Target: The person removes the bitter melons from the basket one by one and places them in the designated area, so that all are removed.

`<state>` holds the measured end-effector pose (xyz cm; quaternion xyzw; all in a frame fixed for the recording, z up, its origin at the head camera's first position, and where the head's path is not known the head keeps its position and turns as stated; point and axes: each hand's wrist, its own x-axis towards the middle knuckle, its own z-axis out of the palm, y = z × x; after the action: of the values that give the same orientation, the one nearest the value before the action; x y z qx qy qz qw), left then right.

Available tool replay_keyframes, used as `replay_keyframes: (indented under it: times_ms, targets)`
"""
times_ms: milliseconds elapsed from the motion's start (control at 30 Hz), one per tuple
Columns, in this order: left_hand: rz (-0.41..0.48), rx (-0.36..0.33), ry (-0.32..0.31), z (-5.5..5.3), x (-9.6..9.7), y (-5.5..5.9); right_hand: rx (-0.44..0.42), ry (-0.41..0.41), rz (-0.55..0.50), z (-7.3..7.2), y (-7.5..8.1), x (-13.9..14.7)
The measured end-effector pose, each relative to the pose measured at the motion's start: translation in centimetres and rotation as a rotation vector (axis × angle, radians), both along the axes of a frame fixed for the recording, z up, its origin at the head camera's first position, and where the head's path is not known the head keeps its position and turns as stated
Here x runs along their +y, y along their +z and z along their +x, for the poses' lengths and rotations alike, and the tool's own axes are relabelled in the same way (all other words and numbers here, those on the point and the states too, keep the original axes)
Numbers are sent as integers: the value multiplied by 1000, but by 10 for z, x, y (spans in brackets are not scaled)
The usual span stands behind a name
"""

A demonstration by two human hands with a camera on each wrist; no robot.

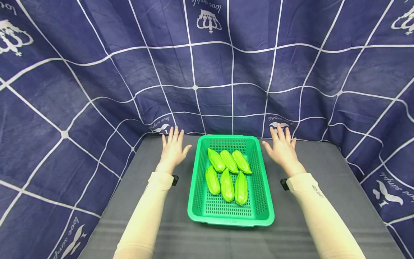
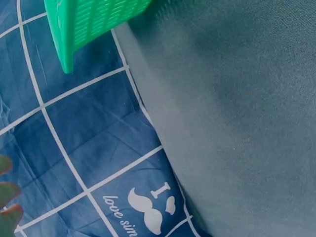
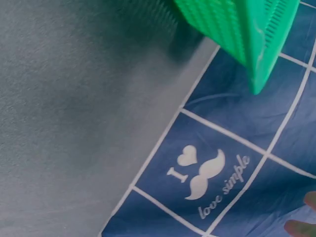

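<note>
In the head view a green plastic basket (image 1: 231,220) with slotted walls stands on the grey table. Several bright green, ridged, pod-shaped vegetables (image 1: 227,185) lie inside it in two rows. My left hand (image 1: 173,149) is held out to the left of the basket, fingers straight and spread, holding nothing. To the right of the basket, my right hand (image 1: 282,149) is likewise stretched out with spread fingers and holds nothing. Each wrist view catches only a few fingertips at its lower corner, plus the basket's corner at the top.
A grey cloth-covered table (image 1: 129,216) lies under the basket. Navy curtain fabric (image 1: 213,68) with white grid lines and printed crowns and moustaches closes off the back and both sides. Dark wrist cameras sit at the cuffs of the cream sleeves (image 1: 142,219).
</note>
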<state>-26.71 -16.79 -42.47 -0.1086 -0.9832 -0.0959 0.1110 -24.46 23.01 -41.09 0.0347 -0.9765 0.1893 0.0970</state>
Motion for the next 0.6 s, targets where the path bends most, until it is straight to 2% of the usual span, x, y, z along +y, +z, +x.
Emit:
replay_keyframes:
  times_ms: [267, 600]
  targets:
    - [34, 14, -27, 0, 0, 4, -7, 19, -7, 1, 9, -10]
    - [80, -9, -38, 4, 2, 5, -55, 50, -33, 3, 16, -27]
